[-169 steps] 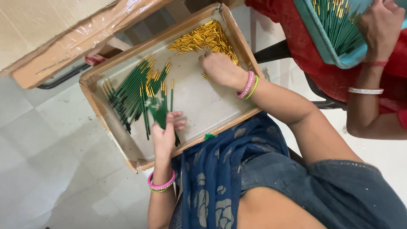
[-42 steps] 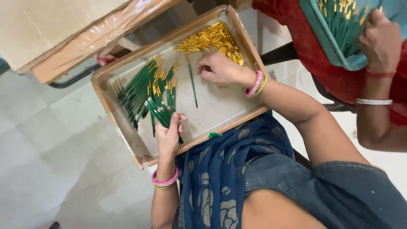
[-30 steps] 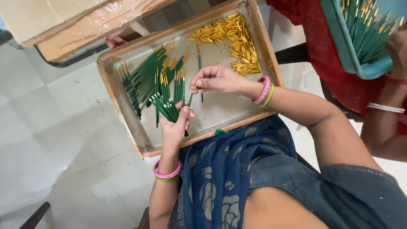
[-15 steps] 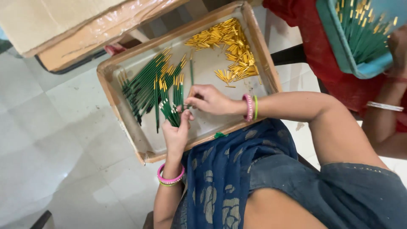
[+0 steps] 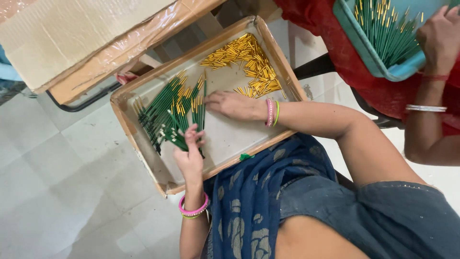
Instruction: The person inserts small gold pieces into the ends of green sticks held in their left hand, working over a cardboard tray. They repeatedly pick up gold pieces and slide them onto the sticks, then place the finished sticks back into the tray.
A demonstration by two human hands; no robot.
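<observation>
Gripping a small bundle of green sticks (image 5: 179, 136) in the left hand (image 5: 190, 156), fingers curled tight around it, low in the tray (image 5: 143, 144) near its front rim; lying flat with the right hand (image 5: 235, 105), fingers loosely spread and holding nothing, palm down on the tray floor just right of the stick pile (image 5: 167, 108), fingertips touching the nearest gold-tipped sticks; resting the tray, a shallow cardboard one, across the lap; piling the gold caps (image 5: 247, 62) loose in the tray's far right corner, well apart from the sticks; wearing pink and green bangles (image 5: 194, 211) on the left wrist below the tray, and a like set (image 5: 272, 112) on the right wrist over the tray's right edge; sitting beyond the tray, a taped cardboard box (image 5: 91, 38); working to the tray's right, another person's hand (image 5: 438, 36) steadying a teal bin (image 5: 373, 52) full of green sticks.
</observation>
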